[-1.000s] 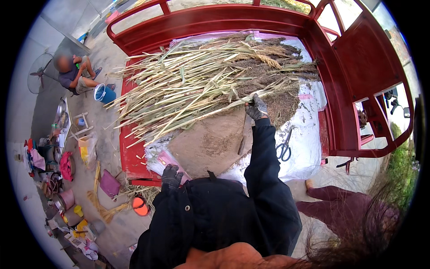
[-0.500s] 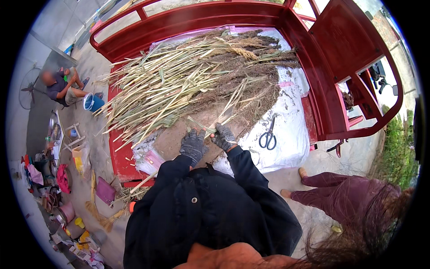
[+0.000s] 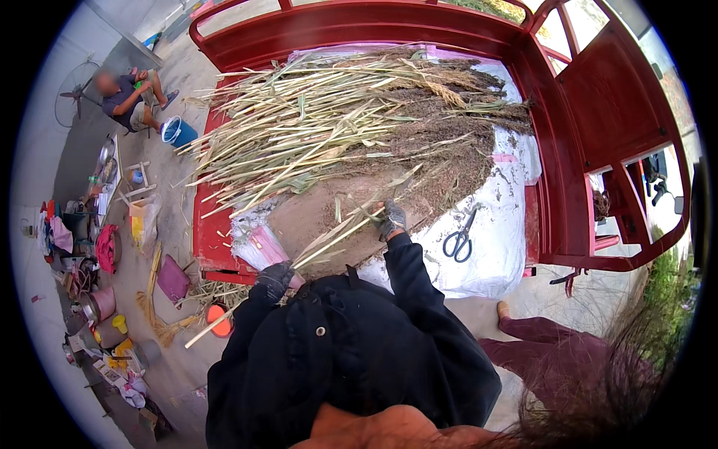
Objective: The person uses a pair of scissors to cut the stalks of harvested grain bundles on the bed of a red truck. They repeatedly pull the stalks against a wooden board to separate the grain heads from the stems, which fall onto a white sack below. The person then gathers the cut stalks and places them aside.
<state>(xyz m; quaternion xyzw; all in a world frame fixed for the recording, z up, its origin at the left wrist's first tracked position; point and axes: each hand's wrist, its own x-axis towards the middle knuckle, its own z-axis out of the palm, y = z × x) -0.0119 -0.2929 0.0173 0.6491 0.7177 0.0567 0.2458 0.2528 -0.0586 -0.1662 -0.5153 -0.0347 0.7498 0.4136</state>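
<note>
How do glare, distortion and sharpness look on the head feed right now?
Head view, distortion: the red truck bed bows near the rim, corners black; head view, light: the white sheet is bright, yet the scissors stand out; head view, sharpness: the right hand reads clearly, while the left hand's dark glove blends toward the dark sleeve.

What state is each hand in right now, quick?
Left dark-grey-gloved hand: appears closed around a long, thin, pale-yellow plant stalk.
Right dark-grey-gloved hand: closed, holding the same stalk farther up.
</note>
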